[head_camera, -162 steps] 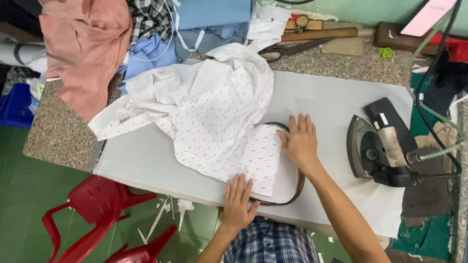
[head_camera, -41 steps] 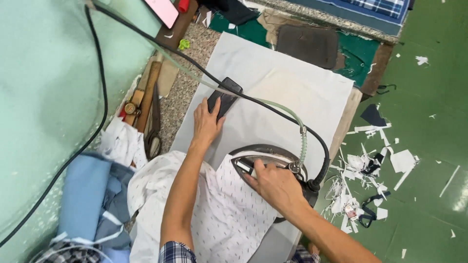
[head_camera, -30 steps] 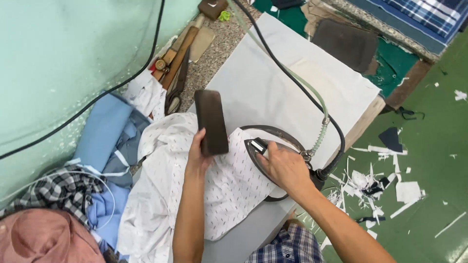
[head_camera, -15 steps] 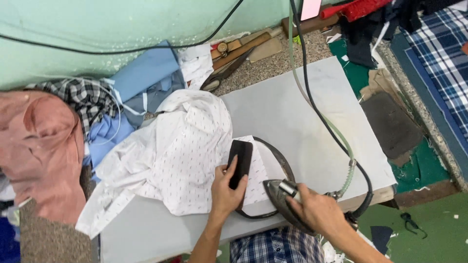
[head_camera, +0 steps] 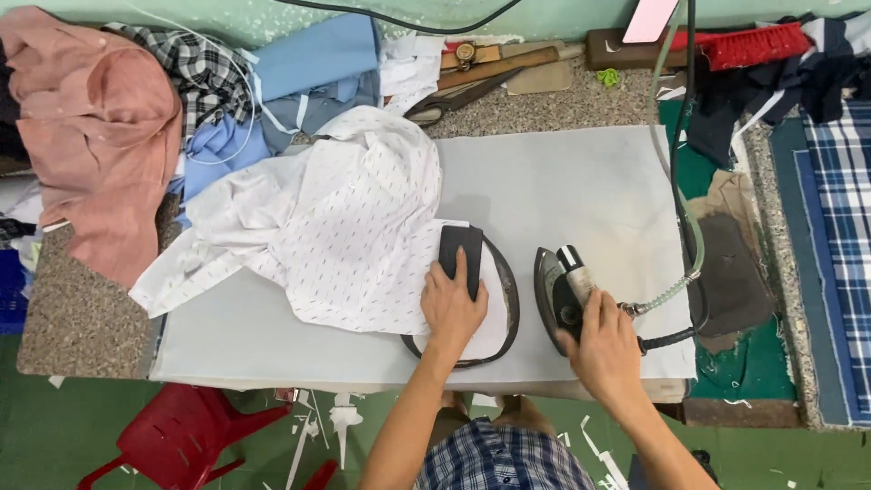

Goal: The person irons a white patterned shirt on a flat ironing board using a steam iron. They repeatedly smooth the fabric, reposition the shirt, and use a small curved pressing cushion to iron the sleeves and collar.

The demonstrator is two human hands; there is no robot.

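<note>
Dark block (head_camera: 460,254) on white shirt (head_camera: 354,227)

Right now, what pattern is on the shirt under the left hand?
White with small dark dashes on the shirt, clearest in the head view.

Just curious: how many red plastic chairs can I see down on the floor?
1 for sure: a red plastic chair on the green floor at lower left. A red piece beside it may belong to a second, mostly cut off.
</note>
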